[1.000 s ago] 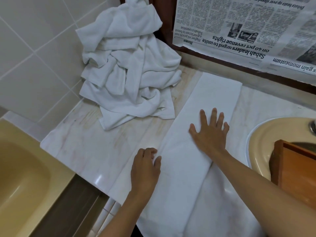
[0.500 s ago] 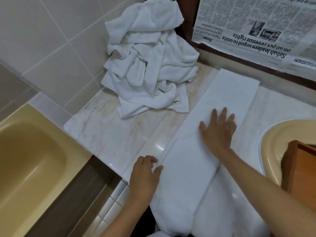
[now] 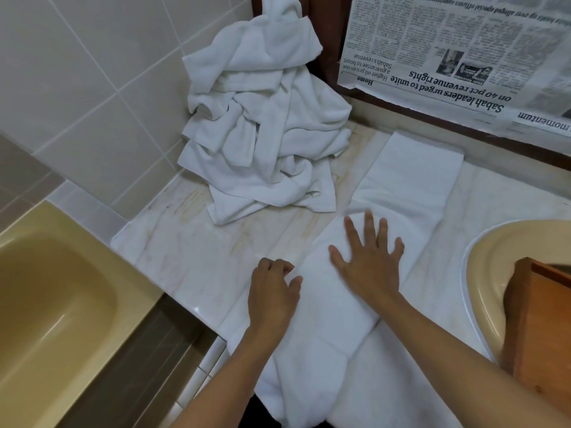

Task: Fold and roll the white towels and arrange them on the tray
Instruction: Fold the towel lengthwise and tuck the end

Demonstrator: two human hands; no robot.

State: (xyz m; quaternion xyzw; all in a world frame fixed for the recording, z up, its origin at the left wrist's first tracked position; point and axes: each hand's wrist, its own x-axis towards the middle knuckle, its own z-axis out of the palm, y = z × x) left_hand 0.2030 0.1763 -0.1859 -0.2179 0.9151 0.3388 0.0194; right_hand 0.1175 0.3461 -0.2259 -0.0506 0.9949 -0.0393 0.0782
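Currently:
Towel (image 3: 411, 180): soft white folded strip, overhanging the counter (image 3: 191, 261) at its near edge.
Left grip (image 3: 273, 291): fingers curled, pinching its left edge.
Right grip (image 3: 367, 261): spread flat on it.

towels (image 3: 265, 143): soft matt white cloth
counter (image 3: 191, 261): glossy veined marble
tray (image 3: 543, 329): smooth wood
wall sheet (image 3: 463, 57): matt newspaper

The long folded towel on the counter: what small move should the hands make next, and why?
Probably smooth it once toward the far end. The towel lies as a long strip on the counter, yet it bulges and creases near the flat right hand, while the left hand pinches its left edge. A flat strip should roll tighter.
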